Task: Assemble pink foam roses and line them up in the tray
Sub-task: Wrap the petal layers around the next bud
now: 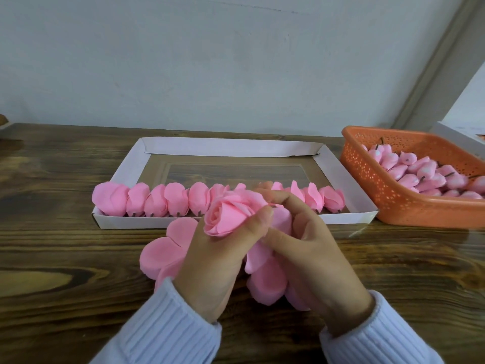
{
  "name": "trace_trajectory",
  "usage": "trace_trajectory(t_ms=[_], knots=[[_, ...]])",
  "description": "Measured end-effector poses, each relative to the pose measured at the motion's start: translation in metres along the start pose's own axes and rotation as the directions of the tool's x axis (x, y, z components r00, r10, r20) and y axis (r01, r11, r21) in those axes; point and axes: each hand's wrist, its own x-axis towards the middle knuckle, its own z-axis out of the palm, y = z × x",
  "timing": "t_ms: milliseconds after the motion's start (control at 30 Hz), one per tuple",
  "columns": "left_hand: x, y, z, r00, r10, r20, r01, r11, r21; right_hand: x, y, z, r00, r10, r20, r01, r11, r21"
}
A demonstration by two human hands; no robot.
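Observation:
A pink foam rose [227,213] is held above the table between both hands. My left hand [212,261] grips it from below, thumb against its side. My right hand [312,248] curls its fingers round the outer petals on the rose's right side. Under the hands lies a stack of flat pink petal sheets [162,252]. Behind them stands a white cardboard tray [126,169] with a row of several finished roses [147,199] along its near wall.
An orange perforated basket [367,174] at the right holds several pink rose buds [420,172] on short stems. A white box edge [456,135] shows behind it. The wooden table [65,245] meets a pale wall at the back.

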Motion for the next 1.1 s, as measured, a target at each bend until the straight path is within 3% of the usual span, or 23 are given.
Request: trace_trajectory(t_ms=[400, 767, 967, 1100], knots=[[-0.002, 0.001, 0.002, 1.000, -0.002, 0.031, -0.002, 0.994, 0.108, 0.002, -0.002, 0.004, 0.996, 0.051, 0.072, -0.064, 0.982, 0.180], [-0.002, 0.007, -0.006, 0.950, -0.115, 0.289, 0.068, 0.984, 0.167, -0.002, -0.015, -0.004, 0.925, 0.351, 0.147, -0.375, 0.907, 0.192], [0.002, 0.002, -0.008, 0.977, -0.062, 0.206, 0.006, 0.965, 0.261, 0.000, -0.012, -0.004, 0.927, 0.365, 0.089, -0.375, 0.902, 0.214], [0.002, 0.000, -0.008, 0.992, -0.057, 0.109, 0.038, 0.986, 0.165, 0.000, -0.012, -0.001, 0.934, 0.356, 0.042, -0.355, 0.902, 0.246]])
